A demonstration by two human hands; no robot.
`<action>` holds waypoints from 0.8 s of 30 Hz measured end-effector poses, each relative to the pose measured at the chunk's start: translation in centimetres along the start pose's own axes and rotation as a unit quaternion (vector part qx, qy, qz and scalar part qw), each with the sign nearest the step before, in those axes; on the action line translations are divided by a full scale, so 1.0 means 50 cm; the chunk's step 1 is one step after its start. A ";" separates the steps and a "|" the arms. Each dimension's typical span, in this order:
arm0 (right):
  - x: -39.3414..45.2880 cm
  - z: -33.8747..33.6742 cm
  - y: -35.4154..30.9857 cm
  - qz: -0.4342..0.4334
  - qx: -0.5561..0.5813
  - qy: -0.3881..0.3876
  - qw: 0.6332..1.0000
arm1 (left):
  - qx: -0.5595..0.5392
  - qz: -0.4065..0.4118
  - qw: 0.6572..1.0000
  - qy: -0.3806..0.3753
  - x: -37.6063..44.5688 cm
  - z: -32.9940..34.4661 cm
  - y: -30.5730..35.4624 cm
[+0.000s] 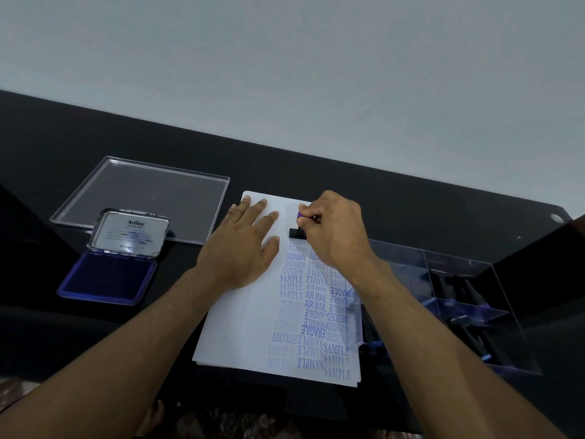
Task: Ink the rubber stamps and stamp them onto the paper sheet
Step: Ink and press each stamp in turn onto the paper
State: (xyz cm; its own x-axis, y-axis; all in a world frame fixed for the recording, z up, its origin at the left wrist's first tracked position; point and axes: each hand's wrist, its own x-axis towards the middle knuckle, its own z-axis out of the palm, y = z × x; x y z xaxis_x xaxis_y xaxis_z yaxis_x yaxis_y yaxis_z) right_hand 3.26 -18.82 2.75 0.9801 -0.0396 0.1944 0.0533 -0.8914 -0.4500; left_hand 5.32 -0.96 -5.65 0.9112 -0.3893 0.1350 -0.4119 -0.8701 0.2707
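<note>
Right hand (332, 229) grips stamp (297, 232) against paper sheet (247, 318); at nine o'clock, left hand (243, 245) lies flat, fingers released.

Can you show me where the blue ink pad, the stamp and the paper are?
open blue ink pad (109, 278), head view, on its inked surface.
black rubber stamp (296, 232), head view, on its base.
white paper sheet (240, 327), head view, on its blank left side.

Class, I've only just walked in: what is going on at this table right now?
A person is stamping a paper sheet. The right hand grips a stamp and presses it down near the sheet's far end, above rows of blue prints such as SAMPLE, AIR MAIL and FRAGILE. The left hand lies flat on the sheet, steadying it. The ink pad sits open to the left, and a clear box of more stamps stands on the right.
</note>
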 end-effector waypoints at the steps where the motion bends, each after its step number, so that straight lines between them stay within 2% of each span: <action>1: 0.001 0.001 0.000 0.002 0.000 -0.001 1.000 | 0.000 0.000 1.000 0.001 0.000 0.000 0.000; 5: 0.004 0.006 0.001 0.017 0.006 -0.004 1.000 | -0.001 0.006 1.000 0.003 0.000 0.002 0.000; 10: -0.003 0.005 0.004 -0.009 -0.007 0.002 1.000 | 0.001 0.004 1.000 0.004 -0.001 0.000 0.000; 24: 0.005 0.002 0.003 -0.015 -0.009 -0.001 1.000 | -0.001 0.005 1.000 0.005 0.000 0.001 -0.002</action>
State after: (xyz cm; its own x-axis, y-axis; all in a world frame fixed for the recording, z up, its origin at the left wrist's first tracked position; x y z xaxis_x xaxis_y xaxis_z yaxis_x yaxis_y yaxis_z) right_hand 3.55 -18.92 2.63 0.9785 -0.0120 0.2058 0.0790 -0.9003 -0.4281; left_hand 5.34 -0.88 -5.76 0.9071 -0.3940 0.1480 -0.4203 -0.8659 0.2711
